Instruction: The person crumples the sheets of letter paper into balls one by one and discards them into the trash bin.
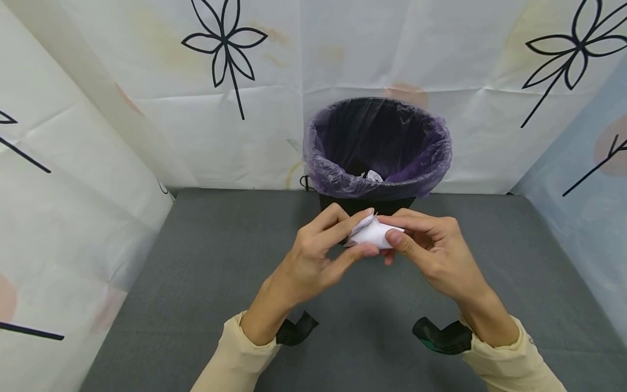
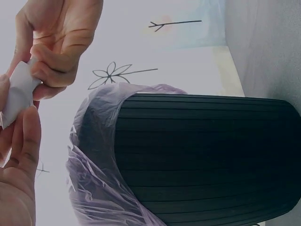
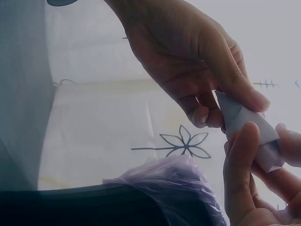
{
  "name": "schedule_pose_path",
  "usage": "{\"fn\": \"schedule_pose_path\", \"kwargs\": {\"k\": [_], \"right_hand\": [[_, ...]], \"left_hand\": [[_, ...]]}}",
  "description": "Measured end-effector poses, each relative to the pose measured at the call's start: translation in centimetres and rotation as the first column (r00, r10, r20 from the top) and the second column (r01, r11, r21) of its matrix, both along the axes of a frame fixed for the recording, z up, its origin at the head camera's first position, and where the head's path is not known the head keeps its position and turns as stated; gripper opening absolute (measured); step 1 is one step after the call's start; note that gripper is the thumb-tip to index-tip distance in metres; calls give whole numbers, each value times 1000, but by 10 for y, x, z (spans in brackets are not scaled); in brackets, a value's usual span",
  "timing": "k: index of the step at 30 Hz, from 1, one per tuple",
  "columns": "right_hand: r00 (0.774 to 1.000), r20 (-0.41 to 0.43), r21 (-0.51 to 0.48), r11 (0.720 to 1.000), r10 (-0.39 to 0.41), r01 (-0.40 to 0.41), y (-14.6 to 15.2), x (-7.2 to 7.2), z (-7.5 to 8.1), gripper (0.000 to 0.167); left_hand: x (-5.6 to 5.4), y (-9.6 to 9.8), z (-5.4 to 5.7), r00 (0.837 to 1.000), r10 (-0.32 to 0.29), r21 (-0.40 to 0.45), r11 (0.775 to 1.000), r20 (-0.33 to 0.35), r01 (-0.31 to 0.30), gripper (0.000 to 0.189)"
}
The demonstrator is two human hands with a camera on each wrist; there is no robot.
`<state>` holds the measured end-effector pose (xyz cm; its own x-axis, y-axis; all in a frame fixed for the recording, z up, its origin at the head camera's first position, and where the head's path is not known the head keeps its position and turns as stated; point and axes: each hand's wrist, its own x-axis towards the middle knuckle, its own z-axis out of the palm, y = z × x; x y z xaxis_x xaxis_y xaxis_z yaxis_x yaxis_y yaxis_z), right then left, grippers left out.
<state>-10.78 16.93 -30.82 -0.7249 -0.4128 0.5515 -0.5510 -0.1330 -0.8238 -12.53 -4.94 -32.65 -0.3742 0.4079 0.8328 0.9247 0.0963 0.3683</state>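
Between both hands is a small folded wad of white paper (image 1: 374, 234), held up just in front of the trash bin. My left hand (image 1: 318, 250) pinches its left end between thumb and fingers. At the other end, the thumb and fingers of my right hand (image 1: 431, 247) grip the paper. Folded layers and a loose flap show at its upper left edge. In the left wrist view the paper (image 2: 21, 92) sits between the two sets of fingertips. The right wrist view shows creased faces on the paper (image 3: 249, 125).
A black ribbed trash bin (image 2: 207, 155) with a purple plastic liner (image 1: 333, 182) stands against the back wall. White crumpled scraps (image 1: 374, 176) lie inside it. A dark grey tabletop (image 1: 220, 245) spreads under the hands, with flower-printed white cloth (image 1: 147, 65) around it.
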Motion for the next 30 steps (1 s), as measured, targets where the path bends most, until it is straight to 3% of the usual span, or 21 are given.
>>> {"fn": "schedule_pose_path", "kwargs": {"k": [9,11,16,19,23,26,30], "right_hand": [[1000,-26,-32,999,10,-11,-1,1,-2,25],[1000,-25,-37,999,14,-15,-1,0,-2,26],[1000,1,-19,1000,9,-9,0,0,-1,29],[999,1,-37,999,35,-35,0,-1,-1,32],[997,-1,-78,994,75,-75,0,-3,-1,36],[998,17,-75,995,61,-59,0,-3,-1,38],[998,47,-98,995,37,-32,-1,-3,-1,40]], "left_hand": [[0,-1,2,992,37,-67,997,-123,-45,28],[-1,-1,1,992,37,-48,998,-118,-43,28],[-3,3,-2,998,-59,118,991,28,55,28],[-4,4,-2,978,-152,218,969,140,119,22],[-4,5,-1,945,-233,283,945,229,164,25],[-2,5,-1,935,-234,274,948,265,160,27],[2,3,1,943,-149,165,981,297,103,40]]}}
